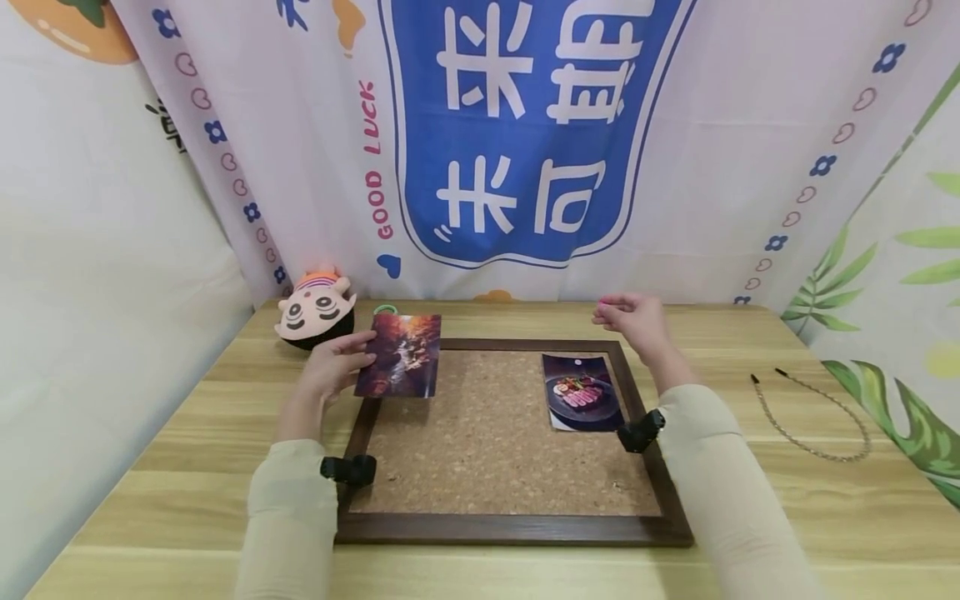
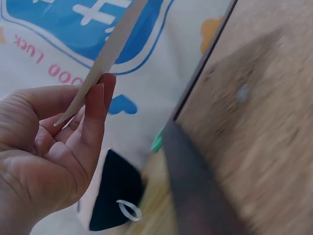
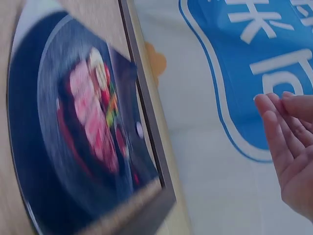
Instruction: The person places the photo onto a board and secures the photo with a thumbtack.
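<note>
One hand (image 1: 333, 367) holds a photo (image 1: 405, 357) before cloth (image 1: 712, 167) reading "GOOD LUCK".

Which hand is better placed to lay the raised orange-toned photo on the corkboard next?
Probably the left hand: it pinches the orange-toned photo above the far left corner of the corkboard. The right hand is raised near the far right corner, apart from that photo.

Pairs and Singles

I count two hands, left hand (image 1: 333, 367) and right hand (image 1: 637, 327); two photos, orange print (image 1: 400, 357) and food print (image 1: 582, 393); two black wrist devices (image 1: 349, 471); one corkboard (image 1: 487, 462), one plush toy (image 1: 317, 312), one looped cord (image 1: 846, 459) at frame right, one green ring (image 1: 386, 307) (partly hidden from me), one tiny pink thing (image 1: 603, 301) and one table (image 1: 165, 467).
</note>
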The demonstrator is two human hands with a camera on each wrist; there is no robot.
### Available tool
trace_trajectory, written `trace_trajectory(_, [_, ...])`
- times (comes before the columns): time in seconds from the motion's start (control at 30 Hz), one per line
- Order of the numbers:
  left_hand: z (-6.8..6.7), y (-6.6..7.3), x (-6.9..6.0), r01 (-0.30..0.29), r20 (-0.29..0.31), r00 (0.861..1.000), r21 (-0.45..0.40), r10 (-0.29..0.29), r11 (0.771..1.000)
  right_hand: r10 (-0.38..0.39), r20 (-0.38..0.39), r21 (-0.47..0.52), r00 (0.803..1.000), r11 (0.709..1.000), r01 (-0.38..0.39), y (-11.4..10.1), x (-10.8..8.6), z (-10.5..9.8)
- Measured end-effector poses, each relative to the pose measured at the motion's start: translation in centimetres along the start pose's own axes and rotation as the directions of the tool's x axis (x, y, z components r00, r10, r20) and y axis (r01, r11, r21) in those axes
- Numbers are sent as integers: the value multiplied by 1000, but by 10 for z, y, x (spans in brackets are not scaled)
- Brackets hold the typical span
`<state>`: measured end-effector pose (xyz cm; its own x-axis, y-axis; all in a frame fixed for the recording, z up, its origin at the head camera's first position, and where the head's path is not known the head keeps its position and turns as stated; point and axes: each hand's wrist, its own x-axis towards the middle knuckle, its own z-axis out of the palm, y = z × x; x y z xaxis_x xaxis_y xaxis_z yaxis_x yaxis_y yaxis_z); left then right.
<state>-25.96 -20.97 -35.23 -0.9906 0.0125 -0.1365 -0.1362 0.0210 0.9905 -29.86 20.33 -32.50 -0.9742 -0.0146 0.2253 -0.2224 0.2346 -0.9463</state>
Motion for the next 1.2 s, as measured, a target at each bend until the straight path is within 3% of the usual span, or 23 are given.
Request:
trace_trajectory(0.13, [11,-11,7,9,-5,1000,-12,-9,1000,11,-7,-25,1000,1000,-11,-8,1,23])
trace_trajectory(0.27, [19,-25,12,29,-46,999,19,-28,999,18,7,-38,1000,999,-18,-1,10,50])
trace_trajectory(0.4, [27,-35,14,38,-77,996,71,-33,997,10,30,16,1000,1000,-10,-4,11,79])
trace_trajectory(0.6, [34,-40,16,12,-93,996,157,3,988,33,71,173,997,984,-45,-2,6,123])
trace_trajectory(0.77, [35,-44,17,23,-104,995,183,-4,983,71,138,165,988,982,-93,10,-2,155])
trace_trajectory(0.93, [36,-45,18,-1,-110,994,238,28,971,103,166,115,981,986,-123,20,-9,176])
trace_trajectory(1.2, [35,-44,16,-26,-91,994,338,60,941,98,193,149,976,980,-128,30,-18,192])
